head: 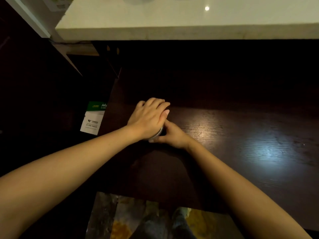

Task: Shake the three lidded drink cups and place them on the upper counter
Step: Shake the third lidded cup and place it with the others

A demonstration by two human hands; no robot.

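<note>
One lidded drink cup (158, 133) stands on the dark wooden lower counter (224, 135), almost wholly hidden by my hands; only a sliver of its pale lid rim shows. My left hand (148, 116) lies flat over the lid, palm down. My right hand (174, 135) wraps the cup's side from the right, thumb toward me. The pale upper counter (172, 19) runs across the top of the view. Two blurred round shapes at its far edge (138, 0) may be other cups; I cannot tell.
A white and green box (93, 118) sits in the dark space left of the lower counter. A white panel edge (34, 19) slants down at the upper left. Patterned floor and a shoe (179, 216) show below the counter's near edge.
</note>
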